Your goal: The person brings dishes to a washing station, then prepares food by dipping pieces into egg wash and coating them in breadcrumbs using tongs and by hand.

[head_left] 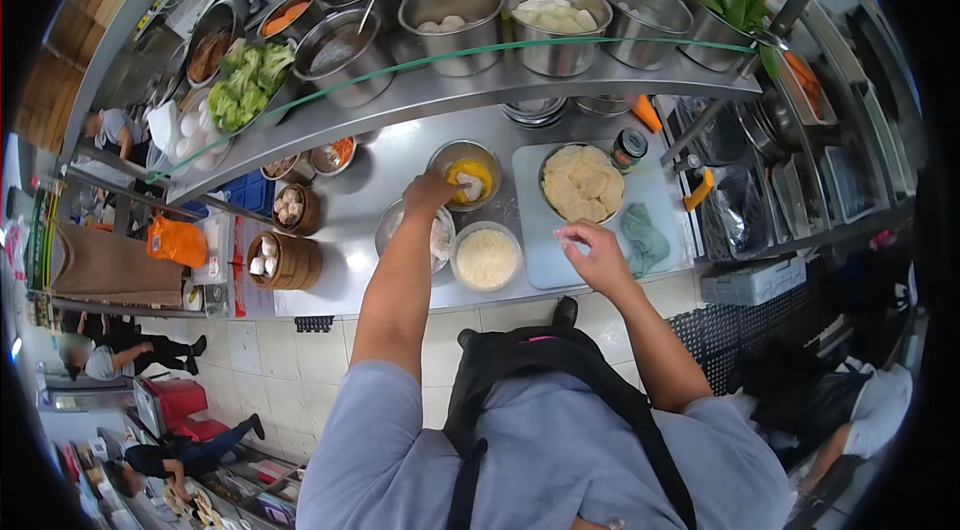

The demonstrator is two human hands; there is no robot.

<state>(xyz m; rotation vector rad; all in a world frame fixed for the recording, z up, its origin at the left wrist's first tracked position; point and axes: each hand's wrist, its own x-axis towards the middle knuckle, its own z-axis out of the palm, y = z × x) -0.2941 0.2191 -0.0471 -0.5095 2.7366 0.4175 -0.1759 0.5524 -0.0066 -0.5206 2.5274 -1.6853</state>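
Observation:
My left hand reaches over the rim of a metal bowl of beaten egg. Its fingertips close on a pale, floured piece of food lying in the yellow egg. Under that forearm is a bowl of white flour, partly covered. Beside it stands a bowl of breadcrumbs. My right hand hovers over the pale cutting board, its fingers loosely curled and apart, the tips whitened, with nothing seen in them. Just beyond it is a round container of breaded flat pieces.
A green cloth and a dark-lidded jar are at the board's right. Bamboo steamers stand left. Overhead, a metal shelf carries several pots and broccoli. Other people are farther off.

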